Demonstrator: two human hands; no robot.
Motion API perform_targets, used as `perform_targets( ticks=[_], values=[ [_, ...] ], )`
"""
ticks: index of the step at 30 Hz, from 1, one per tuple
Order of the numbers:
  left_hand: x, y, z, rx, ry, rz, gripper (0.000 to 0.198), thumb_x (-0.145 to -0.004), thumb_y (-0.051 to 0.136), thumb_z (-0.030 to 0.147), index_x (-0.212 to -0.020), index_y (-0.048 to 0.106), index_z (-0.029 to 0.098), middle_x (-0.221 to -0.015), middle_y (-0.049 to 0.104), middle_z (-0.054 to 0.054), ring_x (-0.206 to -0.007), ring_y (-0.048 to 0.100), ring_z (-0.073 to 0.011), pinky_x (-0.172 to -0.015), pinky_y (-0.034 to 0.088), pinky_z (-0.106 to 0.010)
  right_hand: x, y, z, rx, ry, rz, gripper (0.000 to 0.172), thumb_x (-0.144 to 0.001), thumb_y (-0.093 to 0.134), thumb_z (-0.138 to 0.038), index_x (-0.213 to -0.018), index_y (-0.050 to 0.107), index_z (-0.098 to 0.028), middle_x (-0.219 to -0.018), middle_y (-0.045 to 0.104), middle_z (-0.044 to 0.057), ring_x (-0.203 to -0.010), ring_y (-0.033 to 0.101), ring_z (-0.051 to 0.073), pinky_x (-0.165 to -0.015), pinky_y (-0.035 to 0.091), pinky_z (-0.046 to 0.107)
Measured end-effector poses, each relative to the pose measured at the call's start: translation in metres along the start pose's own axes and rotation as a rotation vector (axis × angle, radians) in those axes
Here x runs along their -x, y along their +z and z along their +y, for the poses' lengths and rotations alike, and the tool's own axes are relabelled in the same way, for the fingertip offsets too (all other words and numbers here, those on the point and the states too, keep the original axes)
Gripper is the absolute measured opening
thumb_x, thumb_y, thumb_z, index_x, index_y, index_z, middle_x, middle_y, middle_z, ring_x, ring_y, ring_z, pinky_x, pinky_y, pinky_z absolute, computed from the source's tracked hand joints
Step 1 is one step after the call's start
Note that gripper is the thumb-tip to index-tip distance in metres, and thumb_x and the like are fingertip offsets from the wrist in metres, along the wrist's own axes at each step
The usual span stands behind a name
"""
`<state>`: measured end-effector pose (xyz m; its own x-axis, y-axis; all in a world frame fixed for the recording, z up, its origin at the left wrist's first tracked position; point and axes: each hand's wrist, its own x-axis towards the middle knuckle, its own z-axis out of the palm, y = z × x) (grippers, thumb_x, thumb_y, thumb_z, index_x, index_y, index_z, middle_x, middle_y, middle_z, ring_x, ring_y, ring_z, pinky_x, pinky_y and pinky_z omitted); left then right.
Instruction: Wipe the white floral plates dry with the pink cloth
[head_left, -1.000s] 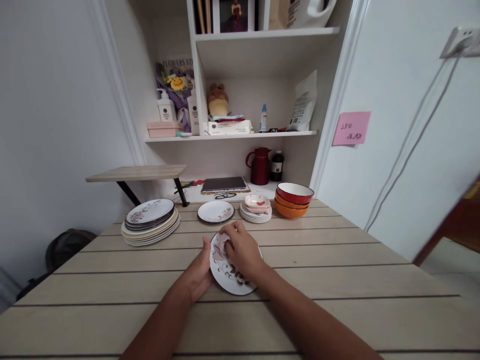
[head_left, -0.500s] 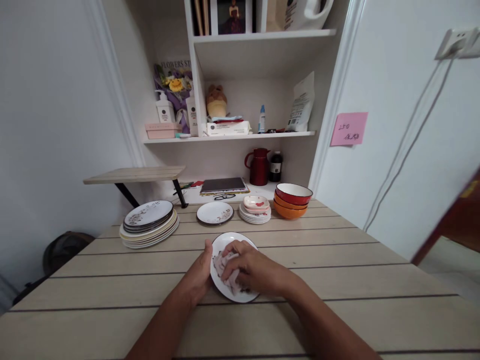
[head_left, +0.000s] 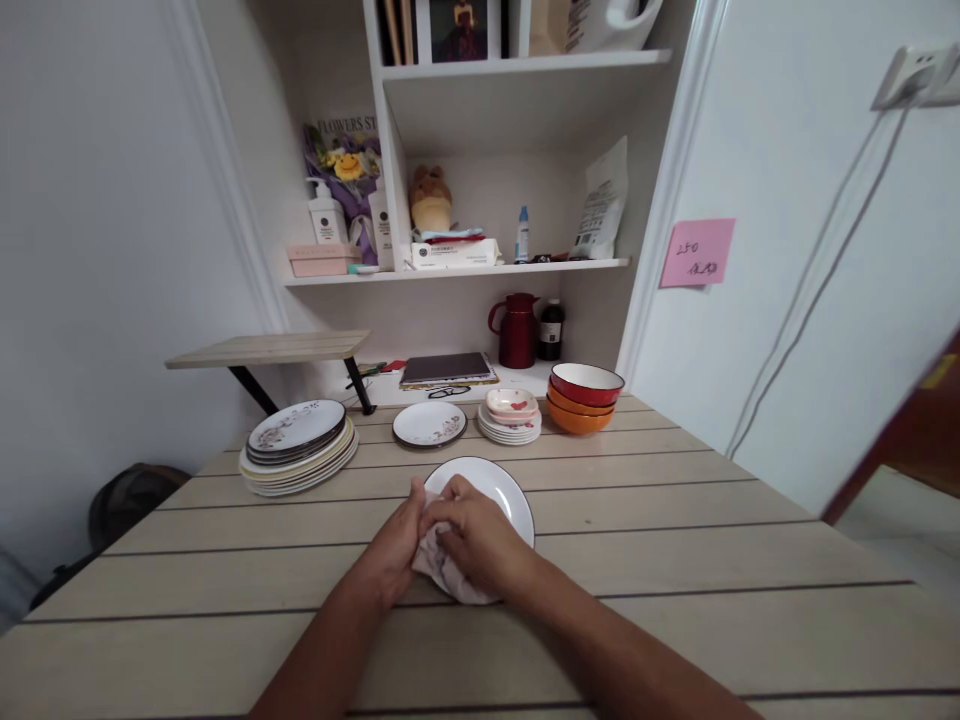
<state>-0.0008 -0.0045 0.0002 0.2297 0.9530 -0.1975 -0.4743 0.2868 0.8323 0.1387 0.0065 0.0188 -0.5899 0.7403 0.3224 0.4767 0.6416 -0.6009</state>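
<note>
A white plate (head_left: 517, 505) with a dark rim lies on the slatted table in front of me. My left hand (head_left: 397, 545) is closed on its left edge, thumb up, the other fingers mostly hidden. Bunched under my right hand (head_left: 480, 535) is a pale pinkish cloth (head_left: 446, 575), pinched in the fingers and pressed on the plate's lower left, hanging over the rim there. My two hands nearly touch, so part of the plate is covered.
Behind are a stack of plates (head_left: 300, 465) at left, a single flowered plate (head_left: 430, 424), small plates topped by heart-patterned dishes (head_left: 510, 420), and stacked bowls (head_left: 581, 415). A raised wooden stand (head_left: 270, 348), a red jug (head_left: 517, 332) and eyeglasses (head_left: 448, 392) stand farther back.
My right hand and the cloth have moved left and toward me, from the plate's middle to its lower left edge. The plate has shifted a little to the right. My left hand stays at the rim.
</note>
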Motion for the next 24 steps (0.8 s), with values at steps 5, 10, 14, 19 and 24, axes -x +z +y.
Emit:
perform_targets(
  ticks=[5, 10, 14, 19, 24],
  values=[
    [-0.004, -0.004, -0.001, 0.147, 0.095, -0.049, 0.053, -0.091, 0.045, 0.050, -0.127, 0.055, 0.011, -0.116, 0.068, -0.015, -0.112, 0.062, -0.0254, -0.101, 0.041, -0.038, -0.024, 0.001, 0.003, 0.205, 0.028, 0.130, 0.029, -0.085, 0.051, -0.017, -0.101, 0.069, -0.033, -0.109, 0.051, 0.002, -0.087, 0.056, 0.015, -0.073, 0.039, 0.023],
    [-0.006, -0.006, -0.002, 0.170, 0.092, -0.046, 0.052, -0.092, 0.048, 0.043, -0.135, 0.048, 0.013, -0.123, 0.064, -0.015, -0.117, 0.058, -0.0267, -0.106, 0.037, -0.041, -0.038, -0.024, 0.010, 0.439, 0.040, 0.144, 0.024, -0.088, 0.051, -0.029, -0.104, 0.067, -0.033, -0.117, 0.051, 0.004, -0.087, 0.055, 0.017, -0.065, 0.039, 0.024],
    [-0.004, -0.004, -0.001, 0.169, 0.083, -0.042, 0.056, -0.091, 0.050, 0.044, -0.137, 0.046, 0.013, -0.126, 0.062, -0.016, -0.120, 0.056, -0.0282, -0.107, 0.036, -0.042, -0.030, -0.039, 0.021, 0.545, 0.077, 0.107, 0.028, -0.091, 0.043, -0.029, -0.108, 0.066, -0.030, -0.123, 0.051, 0.007, -0.096, 0.055, 0.021, -0.067, 0.042, 0.026],
    [-0.002, -0.001, 0.000, 0.182, 0.054, -0.034, 0.059, -0.090, 0.050, 0.048, -0.137, 0.045, 0.013, -0.126, 0.062, -0.017, -0.119, 0.056, -0.0292, -0.105, 0.037, -0.044, 0.005, -0.038, 0.039, 0.528, 0.092, -0.025, 0.046, -0.088, 0.044, -0.022, -0.134, 0.050, -0.027, -0.139, 0.043, 0.012, -0.116, 0.049, 0.027, -0.086, 0.046, 0.036],
    [-0.003, -0.002, -0.001, 0.170, 0.043, -0.014, 0.058, -0.089, 0.051, 0.048, -0.134, 0.049, 0.012, -0.122, 0.064, -0.017, -0.114, 0.060, -0.0289, -0.102, 0.041, -0.043, 0.033, -0.034, 0.033, 0.391, 0.027, -0.233, 0.075, -0.071, 0.053, -0.007, -0.143, 0.037, -0.024, -0.146, 0.032, 0.015, -0.121, 0.047, 0.027, -0.095, 0.043, 0.037]
  ],
)
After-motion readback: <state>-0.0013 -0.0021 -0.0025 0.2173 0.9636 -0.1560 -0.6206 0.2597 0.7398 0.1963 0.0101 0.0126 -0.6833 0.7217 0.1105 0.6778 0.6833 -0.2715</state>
